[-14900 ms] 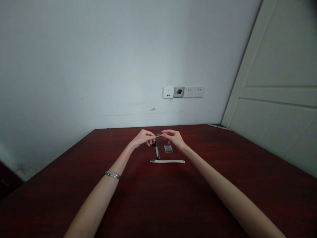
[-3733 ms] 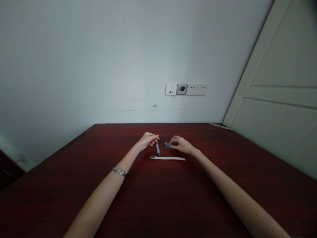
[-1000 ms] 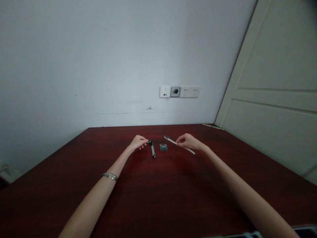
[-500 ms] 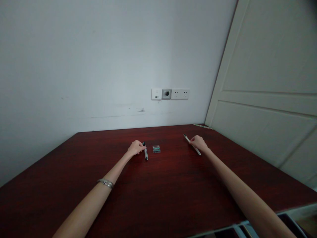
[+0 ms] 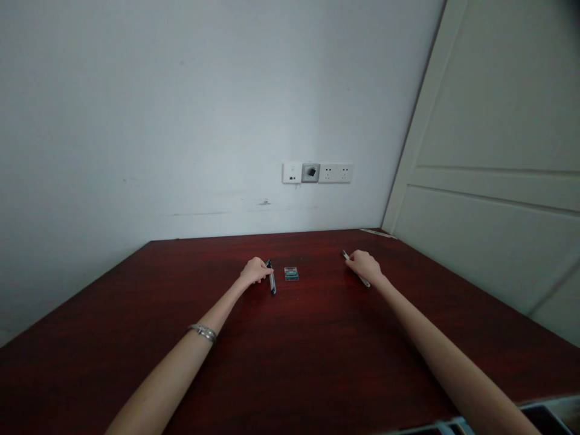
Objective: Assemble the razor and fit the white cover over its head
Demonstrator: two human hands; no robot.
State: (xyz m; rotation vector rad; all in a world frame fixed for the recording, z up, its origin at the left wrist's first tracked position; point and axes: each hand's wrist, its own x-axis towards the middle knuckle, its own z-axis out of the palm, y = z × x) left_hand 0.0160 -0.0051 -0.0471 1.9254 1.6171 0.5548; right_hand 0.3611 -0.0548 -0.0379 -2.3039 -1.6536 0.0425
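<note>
My left hand (image 5: pixel 254 271) rests on the dark red table (image 5: pixel 290 338) with its fingers closed on the top end of a black razor handle (image 5: pixel 271 279). A small clear case with green cartridges (image 5: pixel 291 273) lies just right of that handle. Further right, my right hand (image 5: pixel 365 265) is closed around a slim white handle (image 5: pixel 356 270), low against the tabletop, whose dark tip points away to the back left. A silver bracelet (image 5: pixel 202 331) circles my left wrist.
A white wall rises behind the table, with a row of sockets (image 5: pixel 317 173). A pale door (image 5: pixel 489 151) stands along the right side. A thin flat strip (image 5: pixel 376 232) lies at the table's far right corner. Something grey shows below the table's near right edge (image 5: pixel 498 420).
My right hand lifted the white handle from the table's middle and carried it right, then lowered it. My left hand stayed on the black razor handle. The view swung a little.
</note>
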